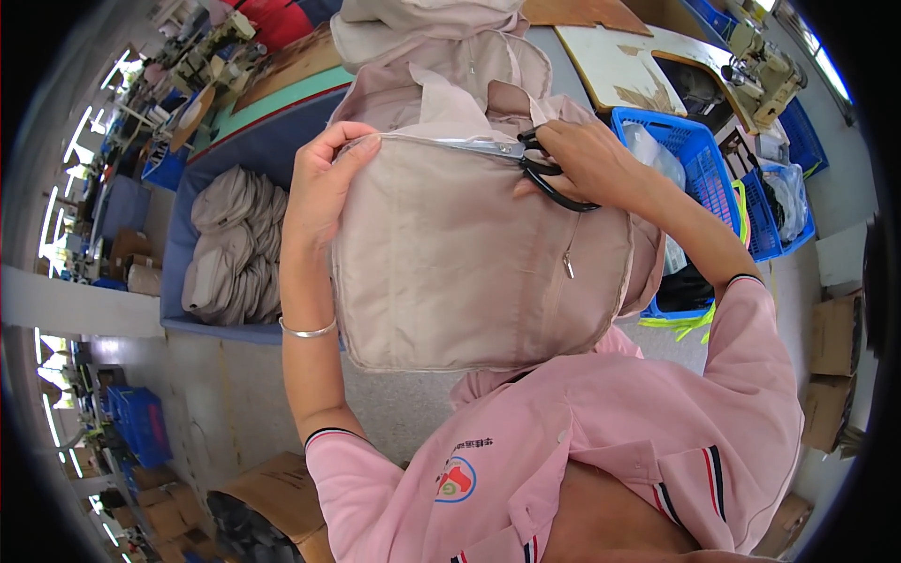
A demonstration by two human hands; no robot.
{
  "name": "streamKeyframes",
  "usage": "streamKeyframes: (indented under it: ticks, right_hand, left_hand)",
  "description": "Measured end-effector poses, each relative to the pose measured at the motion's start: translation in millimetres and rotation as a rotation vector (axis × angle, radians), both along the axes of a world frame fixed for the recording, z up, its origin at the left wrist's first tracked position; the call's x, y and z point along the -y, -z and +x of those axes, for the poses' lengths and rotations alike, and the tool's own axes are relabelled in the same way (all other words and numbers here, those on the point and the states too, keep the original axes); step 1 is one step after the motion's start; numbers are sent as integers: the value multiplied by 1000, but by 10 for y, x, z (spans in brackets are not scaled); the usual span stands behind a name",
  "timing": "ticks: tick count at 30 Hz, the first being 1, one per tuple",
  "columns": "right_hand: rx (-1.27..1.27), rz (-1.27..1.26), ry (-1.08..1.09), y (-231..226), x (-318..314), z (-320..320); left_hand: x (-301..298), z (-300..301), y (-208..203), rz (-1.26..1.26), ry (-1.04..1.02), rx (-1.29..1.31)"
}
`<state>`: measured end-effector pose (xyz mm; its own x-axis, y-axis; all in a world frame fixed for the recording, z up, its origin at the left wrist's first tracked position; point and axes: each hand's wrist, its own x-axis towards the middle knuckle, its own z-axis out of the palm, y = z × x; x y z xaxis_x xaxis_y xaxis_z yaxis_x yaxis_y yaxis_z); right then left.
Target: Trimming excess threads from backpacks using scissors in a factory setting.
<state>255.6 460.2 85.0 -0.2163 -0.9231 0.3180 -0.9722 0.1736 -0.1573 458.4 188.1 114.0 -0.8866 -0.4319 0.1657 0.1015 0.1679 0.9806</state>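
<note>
A beige fabric bag (450,263) hangs in front of me, seams showing along its edges and a small metal zipper pull near its right side. My left hand (328,174) pinches the bag's upper left corner between thumb and fingers. In my right hand (582,164) is a pair of scissors (497,147) with black handles, fingers wrapped through the loops. The blades point left and lie along the bag's top seam, toward my left hand. Whether they are cutting into the fabric, I cannot tell.
More beige bags (432,38) are heaped on the table beyond. At left, a blue bin (174,291) holds stacked beige pieces (235,244). Blue plastic baskets (699,155) with clear bags stand at right, near a sewing machine (765,70). Cardboard boxes (272,493) sit on the floor.
</note>
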Motion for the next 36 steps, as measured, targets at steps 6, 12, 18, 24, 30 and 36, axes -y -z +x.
streamKeyframes:
  ticks: [6,12,18,24,30,36]
  right_hand:
    - [35,-36,-20,-79,49,63]
    - [-12,-21,34,-193,293,233]
    - [55,-55,30,-88,309,156]
    - [34,-15,73,-228,404,247]
    - [-42,-73,22,-287,787,317]
    - [48,-125,15,-189,859,142]
  left_hand:
    - [-3,20,10,112,21,-61]
    - [62,2,71,151,47,-103]
    - [36,93,78,255,9,-162]
    - [92,164,217,379,-19,-171]
    - [213,161,285,378,-38,-144]
    - [-16,458,190,-309,-244,-188]
